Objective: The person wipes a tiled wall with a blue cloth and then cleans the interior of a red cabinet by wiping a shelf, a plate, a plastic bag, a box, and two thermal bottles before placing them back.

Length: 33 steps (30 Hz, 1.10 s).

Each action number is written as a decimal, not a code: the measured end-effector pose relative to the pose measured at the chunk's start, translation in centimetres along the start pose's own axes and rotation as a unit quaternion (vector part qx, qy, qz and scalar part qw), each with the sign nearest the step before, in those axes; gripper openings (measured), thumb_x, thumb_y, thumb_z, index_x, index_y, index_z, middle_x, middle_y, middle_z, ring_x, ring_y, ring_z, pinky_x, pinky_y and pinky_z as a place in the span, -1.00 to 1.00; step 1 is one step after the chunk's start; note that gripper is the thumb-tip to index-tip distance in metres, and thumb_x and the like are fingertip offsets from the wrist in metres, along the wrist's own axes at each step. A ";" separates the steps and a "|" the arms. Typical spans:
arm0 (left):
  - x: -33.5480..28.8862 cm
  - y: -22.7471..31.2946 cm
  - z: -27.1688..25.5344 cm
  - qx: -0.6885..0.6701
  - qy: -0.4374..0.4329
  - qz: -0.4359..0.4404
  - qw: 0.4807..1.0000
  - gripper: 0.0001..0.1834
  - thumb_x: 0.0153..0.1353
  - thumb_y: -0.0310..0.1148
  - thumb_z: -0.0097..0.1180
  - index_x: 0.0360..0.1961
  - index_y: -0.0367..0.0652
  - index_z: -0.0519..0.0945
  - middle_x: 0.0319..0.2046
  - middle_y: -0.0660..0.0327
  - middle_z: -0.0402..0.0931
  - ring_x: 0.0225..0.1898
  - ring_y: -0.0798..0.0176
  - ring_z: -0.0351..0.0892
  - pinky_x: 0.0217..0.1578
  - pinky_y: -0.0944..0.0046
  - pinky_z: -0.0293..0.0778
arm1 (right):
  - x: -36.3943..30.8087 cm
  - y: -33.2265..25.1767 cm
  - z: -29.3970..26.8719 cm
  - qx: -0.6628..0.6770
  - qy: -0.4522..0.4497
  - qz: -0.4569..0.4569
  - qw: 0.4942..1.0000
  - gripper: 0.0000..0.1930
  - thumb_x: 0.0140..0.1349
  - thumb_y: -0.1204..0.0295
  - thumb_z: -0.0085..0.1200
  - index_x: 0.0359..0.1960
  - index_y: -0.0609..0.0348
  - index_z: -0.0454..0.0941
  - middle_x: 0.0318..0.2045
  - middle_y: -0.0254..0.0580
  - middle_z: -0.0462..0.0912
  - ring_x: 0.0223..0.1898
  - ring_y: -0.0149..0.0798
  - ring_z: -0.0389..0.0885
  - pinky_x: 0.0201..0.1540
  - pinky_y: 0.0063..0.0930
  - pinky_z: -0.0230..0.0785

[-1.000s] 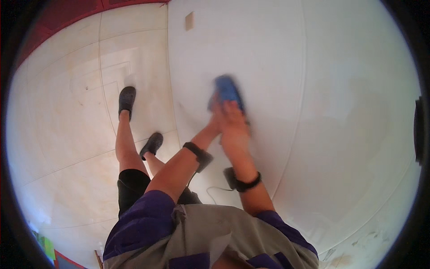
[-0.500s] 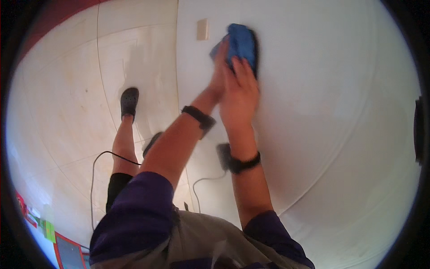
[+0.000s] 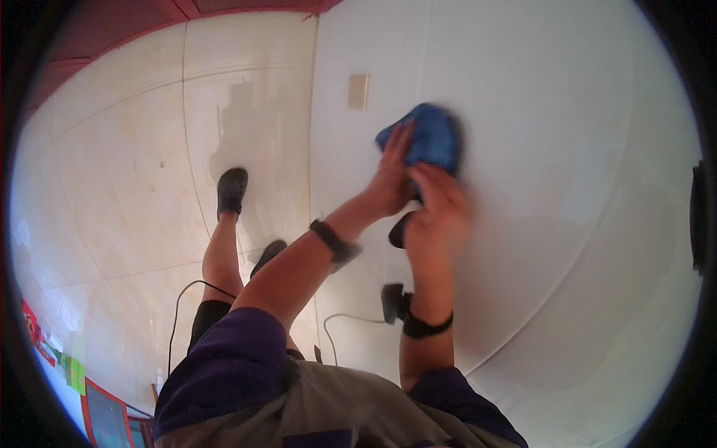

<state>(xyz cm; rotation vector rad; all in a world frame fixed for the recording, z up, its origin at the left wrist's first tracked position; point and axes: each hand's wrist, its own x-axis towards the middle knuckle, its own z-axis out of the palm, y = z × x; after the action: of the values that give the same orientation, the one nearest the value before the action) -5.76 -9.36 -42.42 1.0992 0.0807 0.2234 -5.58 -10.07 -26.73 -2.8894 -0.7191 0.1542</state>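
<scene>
Indoor room, perhaps a home: tiled floor (image 3: 127, 216), white wall (image 3: 553, 224), beige wall plate (image 3: 358, 92).

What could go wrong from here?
1. Cable snag: a thin cable hangs slack beside the black band on the right wrist; a wide swing might catch it.
2. Plate bump: the blue cloth is close to the beige plate, so a stroke up and left might knock it.
3. Cloth slip: the left hand's fingers lie along the cloth, so it might bunch or slide.
</scene>
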 end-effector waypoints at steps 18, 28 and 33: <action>6.1 -6.2 -4.0 0.133 0.066 0.012 0.989 -0.14 0.03 -0.14 0.23 0.28 -0.18 0.08 0.30 -0.12 -0.01 0.32 -0.20 -0.03 0.24 -0.19 -0.08 | 4.1 2.2 6.9 -0.017 -0.034 0.011 0.999 -0.64 0.09 0.62 -0.12 -0.03 0.33 0.47 0.08 0.03 0.44 0.19 0.10 0.30 0.23 -0.17 0.16; 15.1 14.2 2.4 0.285 -0.043 0.314 0.905 -0.38 0.00 -0.23 0.12 0.19 0.07 0.39 0.38 0.04 -0.15 0.39 -0.18 -0.30 0.25 -0.34 -0.34 | 2.6 -1.7 -6.5 -0.079 0.220 -0.006 0.972 -0.49 -0.02 0.74 -0.19 0.05 0.26 0.45 0.19 0.15 0.31 0.27 0.21 0.16 0.31 -0.02 -0.06; 7.1 4.1 0.5 -0.015 0.039 0.085 0.996 -0.20 0.06 -0.09 0.17 0.30 -0.11 0.17 0.37 0.07 -0.10 0.39 -0.05 -0.18 0.29 -0.12 -0.12 | -0.3 -1.8 -1.0 -0.024 0.150 0.019 0.988 -0.49 -0.07 0.75 -0.10 0.01 0.21 0.47 0.16 0.05 0.36 0.24 0.13 0.23 0.25 -0.08 0.10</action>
<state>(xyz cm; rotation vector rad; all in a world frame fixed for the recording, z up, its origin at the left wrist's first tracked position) 0.63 -6.45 -38.26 1.0678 0.0531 0.4181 -6.51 -8.80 -25.45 -2.8796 -0.6189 -0.2907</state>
